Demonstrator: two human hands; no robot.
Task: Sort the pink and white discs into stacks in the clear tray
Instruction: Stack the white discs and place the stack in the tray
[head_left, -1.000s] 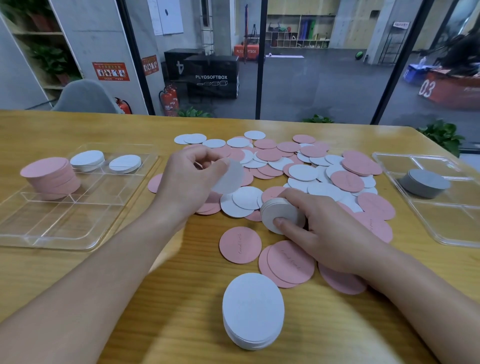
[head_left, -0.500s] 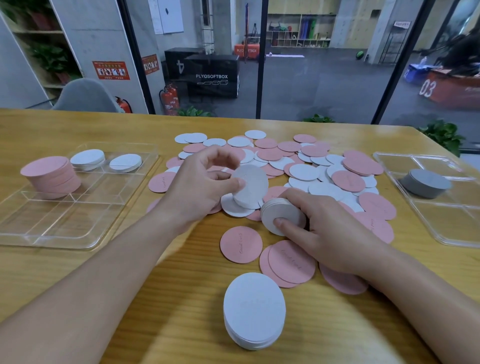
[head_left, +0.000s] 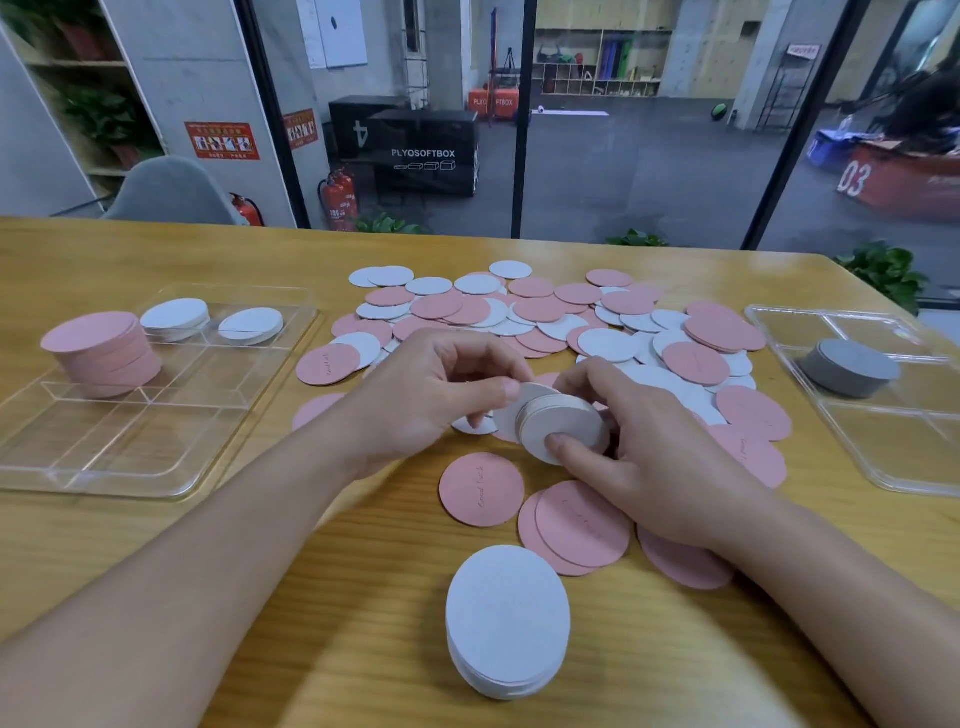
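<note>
A heap of loose pink and white discs (head_left: 540, 317) covers the middle of the wooden table. My right hand (head_left: 654, 457) grips a small tilted stack of white discs (head_left: 563, 423) just above the table. My left hand (head_left: 431, 395) pinches a single white disc (head_left: 535, 391) against the far side of that stack. The clear tray (head_left: 130, 441) lies at the left, holding a pink stack (head_left: 98, 348) and two low white stacks (head_left: 176, 317). Another white stack (head_left: 506, 618) stands near the front edge.
A second clear tray (head_left: 893, 457) at the right holds a grey disc stack (head_left: 849, 366). Loose pink discs (head_left: 480, 488) lie in front of my hands. Behind the far table edge are a grey chair (head_left: 166, 189) and a glass wall.
My left hand has carried a white disc rightward from the pile to the stack in my right hand. The right hand has lifted and tilted its stack slightly.
</note>
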